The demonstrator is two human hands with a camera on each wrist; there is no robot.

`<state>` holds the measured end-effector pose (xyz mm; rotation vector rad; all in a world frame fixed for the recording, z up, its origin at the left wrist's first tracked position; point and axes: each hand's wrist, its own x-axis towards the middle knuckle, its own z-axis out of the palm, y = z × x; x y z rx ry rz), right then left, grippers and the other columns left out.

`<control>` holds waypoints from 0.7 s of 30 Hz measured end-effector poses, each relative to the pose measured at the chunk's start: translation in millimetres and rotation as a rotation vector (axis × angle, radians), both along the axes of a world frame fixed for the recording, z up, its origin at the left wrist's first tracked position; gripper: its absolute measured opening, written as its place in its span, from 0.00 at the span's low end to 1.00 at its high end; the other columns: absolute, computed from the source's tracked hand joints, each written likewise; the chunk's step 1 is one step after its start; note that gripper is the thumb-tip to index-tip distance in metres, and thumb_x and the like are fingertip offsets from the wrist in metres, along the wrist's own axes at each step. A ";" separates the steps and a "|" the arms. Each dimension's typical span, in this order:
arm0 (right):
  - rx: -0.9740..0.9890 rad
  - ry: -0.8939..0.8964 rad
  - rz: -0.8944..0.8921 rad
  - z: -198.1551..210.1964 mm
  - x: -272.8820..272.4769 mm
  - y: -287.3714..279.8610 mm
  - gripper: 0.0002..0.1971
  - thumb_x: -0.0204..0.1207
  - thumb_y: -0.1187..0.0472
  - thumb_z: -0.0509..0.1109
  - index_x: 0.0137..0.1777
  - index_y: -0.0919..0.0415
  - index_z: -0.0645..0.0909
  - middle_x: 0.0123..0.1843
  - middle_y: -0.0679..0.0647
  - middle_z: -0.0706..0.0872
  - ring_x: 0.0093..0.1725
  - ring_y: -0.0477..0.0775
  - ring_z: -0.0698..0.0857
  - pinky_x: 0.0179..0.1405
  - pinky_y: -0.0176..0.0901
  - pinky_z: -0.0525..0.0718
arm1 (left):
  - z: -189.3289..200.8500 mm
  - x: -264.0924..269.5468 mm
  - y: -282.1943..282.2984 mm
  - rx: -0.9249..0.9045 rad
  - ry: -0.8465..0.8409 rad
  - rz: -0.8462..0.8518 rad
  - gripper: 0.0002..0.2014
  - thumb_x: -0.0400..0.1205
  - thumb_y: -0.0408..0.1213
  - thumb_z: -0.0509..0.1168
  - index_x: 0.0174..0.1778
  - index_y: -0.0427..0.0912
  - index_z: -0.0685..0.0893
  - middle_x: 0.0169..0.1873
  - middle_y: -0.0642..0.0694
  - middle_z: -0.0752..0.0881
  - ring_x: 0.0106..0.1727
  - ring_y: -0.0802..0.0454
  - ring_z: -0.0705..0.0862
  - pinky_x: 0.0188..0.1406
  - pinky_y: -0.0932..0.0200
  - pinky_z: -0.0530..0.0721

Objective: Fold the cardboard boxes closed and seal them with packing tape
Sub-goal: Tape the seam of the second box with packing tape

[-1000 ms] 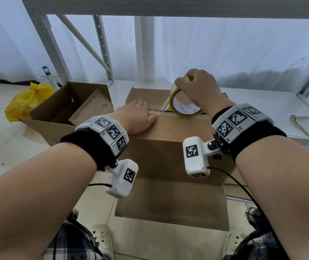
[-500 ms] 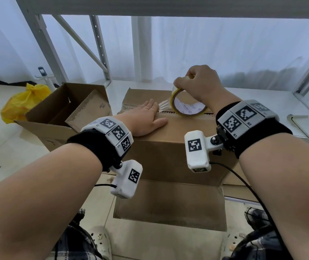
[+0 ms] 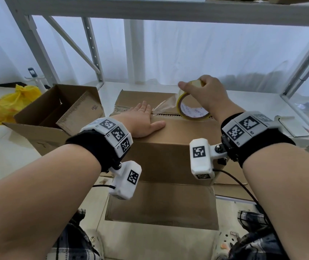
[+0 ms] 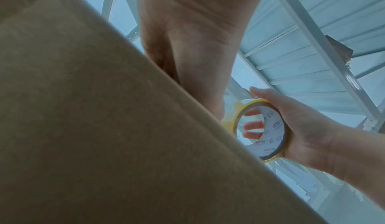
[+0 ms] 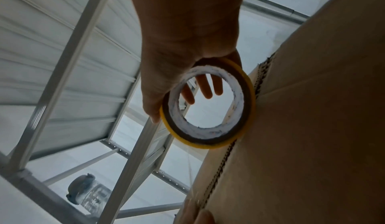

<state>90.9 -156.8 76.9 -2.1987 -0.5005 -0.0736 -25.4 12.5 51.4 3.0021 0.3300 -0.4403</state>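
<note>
A closed brown cardboard box stands in front of me, its top flaps meeting at a seam. My left hand lies flat on the top, fingers straight, pressing the end of a clear tape strip at the seam's left part. My right hand grips a yellow-edged roll of packing tape, upright on the seam to the right of the left hand. The roll shows in the left wrist view with fingers through its core, and the roll touches the box in the right wrist view.
An open cardboard box sits to the left, with a yellow plastic bag beyond it. A grey metal shelving frame rises behind and overhead. A loose cardboard flap hangs at the box's near side. A white tray-like object lies at the right.
My right hand has drawn the tape roll to the right along the seam, stretching out more clear tape. The left hand stays flat on the box top, shifted slightly.
</note>
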 end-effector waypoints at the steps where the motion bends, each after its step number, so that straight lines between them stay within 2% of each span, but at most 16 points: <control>1: 0.005 -0.001 0.000 -0.2 0.0 0.6 0.28 0.67 0.32 0.70 0.47 0.58 0.74 0.45 0.52 0.79 0.47 0.54 0.79 0.45 0.47 0.75 | -0.2 -0.1 -1.0 -0.002 0.000 0.004 0.45 0.81 0.68 0.42 0.83 0.38 0.40 0.83 0.42 0.39 0.84 0.49 0.41 0.82 0.53 0.41; 3: 0.017 0.001 0.005 1.1 -0.4 0.0 0.26 0.68 0.34 0.71 0.48 0.58 0.74 0.45 0.52 0.78 0.47 0.55 0.79 0.46 0.46 0.74 | -0.3 -0.5 -2.3 -0.002 -0.001 0.010 0.44 0.81 0.67 0.42 0.83 0.37 0.40 0.83 0.41 0.39 0.84 0.49 0.40 0.82 0.52 0.41; 7: -0.048 -0.035 0.026 2.8 -5.9 3.7 0.27 0.71 0.36 0.71 0.55 0.60 0.79 0.48 0.52 0.81 0.51 0.55 0.80 0.53 0.50 0.79 | -2.0 4.7 -20.0 -0.028 -0.017 -0.048 0.41 0.84 0.64 0.41 0.83 0.38 0.40 0.83 0.41 0.39 0.84 0.49 0.40 0.81 0.54 0.39; 9: -0.150 -0.107 0.046 1.7 -8.5 10.4 0.25 0.69 0.35 0.70 0.49 0.58 0.77 0.43 0.51 0.80 0.48 0.56 0.79 0.49 0.52 0.78 | -4.2 10.5 -31.7 -0.050 -0.029 -0.070 0.40 0.84 0.63 0.40 0.84 0.38 0.40 0.83 0.41 0.39 0.84 0.50 0.39 0.82 0.53 0.39; 12: -0.245 -0.143 0.015 1.4 -9.2 16.6 0.22 0.67 0.36 0.68 0.46 0.53 0.74 0.46 0.52 0.79 0.49 0.56 0.78 0.46 0.52 0.77 | -5.5 14.0 -30.2 -0.074 -0.030 -0.089 0.39 0.85 0.62 0.40 0.84 0.39 0.40 0.83 0.43 0.39 0.84 0.51 0.39 0.81 0.54 0.39; 17: -0.237 -0.132 -0.004 6.5 -11.0 14.5 0.19 0.71 0.40 0.67 0.48 0.54 0.73 0.46 0.51 0.78 0.50 0.54 0.75 0.44 0.46 0.71 | -3.2 3.1 -9.1 -0.089 -0.034 -0.112 0.38 0.85 0.62 0.41 0.84 0.42 0.40 0.83 0.46 0.38 0.83 0.54 0.39 0.79 0.58 0.39; 21: -0.189 -0.094 0.006 7.1 -11.5 11.7 0.19 0.72 0.41 0.68 0.48 0.57 0.75 0.45 0.53 0.79 0.49 0.55 0.76 0.45 0.48 0.75 | -1.1 -8.9 12.2 -0.063 -0.030 -0.034 0.38 0.85 0.62 0.41 0.84 0.42 0.40 0.83 0.45 0.38 0.84 0.52 0.39 0.79 0.57 0.39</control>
